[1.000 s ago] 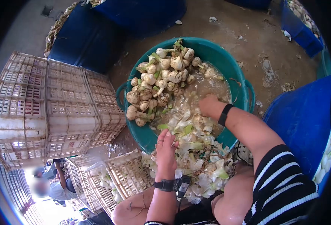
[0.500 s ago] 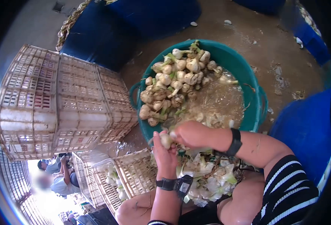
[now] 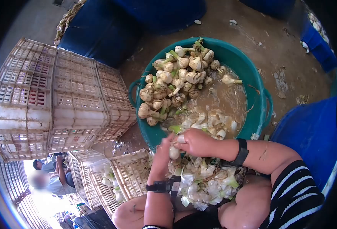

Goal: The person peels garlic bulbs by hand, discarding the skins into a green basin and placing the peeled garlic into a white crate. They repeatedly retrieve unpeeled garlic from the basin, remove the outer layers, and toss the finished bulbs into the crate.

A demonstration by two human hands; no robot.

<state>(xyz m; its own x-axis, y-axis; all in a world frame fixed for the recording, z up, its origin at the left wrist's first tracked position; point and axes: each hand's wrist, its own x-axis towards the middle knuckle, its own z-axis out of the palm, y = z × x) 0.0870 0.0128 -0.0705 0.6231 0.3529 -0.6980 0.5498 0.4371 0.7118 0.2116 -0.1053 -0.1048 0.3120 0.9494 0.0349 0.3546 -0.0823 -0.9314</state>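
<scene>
A pale garlic bulb is between my two hands at the near rim of the green tub. My left hand is upright beside the bulb, its fingers smeared by motion. My right hand is closed around the bulb's upper end, with its fingers pinched. Muddy garlic bulbs are heaped in the tub's left part, and one lone bulb lies in brown water. Peeled skins float near my hands. More skins are piled over my lap.
Stacked white crates stand at the left. A smaller crate with garlic is by my left arm. Blue containers stand at the right and top. Another person sits at the lower left.
My left hand has shifted slightly left and down, and its fingers have moved. My right hand has turned and closed over the bulb's top. The lone bulb in the water now shows more fully.
</scene>
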